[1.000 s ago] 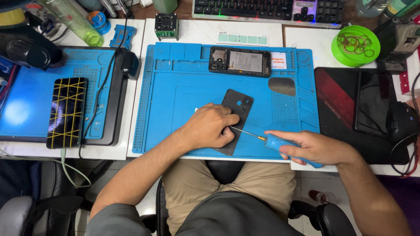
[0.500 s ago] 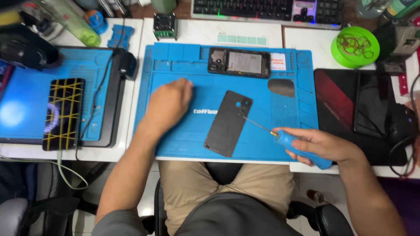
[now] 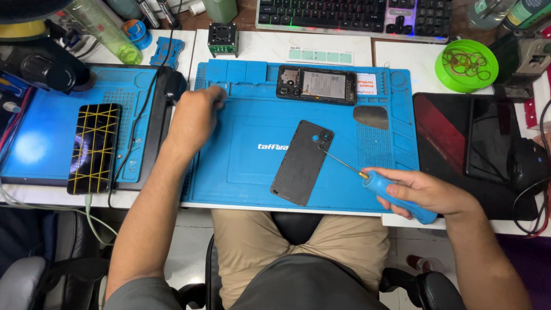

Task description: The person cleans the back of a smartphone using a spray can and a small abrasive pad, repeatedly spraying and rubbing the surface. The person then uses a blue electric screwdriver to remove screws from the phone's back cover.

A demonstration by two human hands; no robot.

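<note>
A dark phone back cover [image 3: 303, 162] lies tilted in the middle of the blue work mat [image 3: 241, 172]. My right hand [image 3: 427, 192] grips a blue-handled screwdriver [image 3: 390, 192]; its thin shaft reaches up-left to the cover's upper right corner. My left hand [image 3: 195, 117] is at the mat's upper left, fingertips pinched over the small compartments along the top edge; whether they hold anything is not visible. An opened phone [image 3: 315, 85] with its battery showing lies at the mat's top centre.
A second blue mat [image 3: 40, 143] on the left carries a phone taped in yellow [image 3: 94, 148]. A keyboard [image 3: 350, 14], a green bowl of rubber bands [image 3: 466, 64], a small fan [image 3: 222, 39], and dark tablets [image 3: 476, 143] on the right surround the work area.
My left hand lifted off the back cover and moved up-left to the mat's top-left compartments. My right hand with the screwdriver stayed near the cover's right side.
</note>
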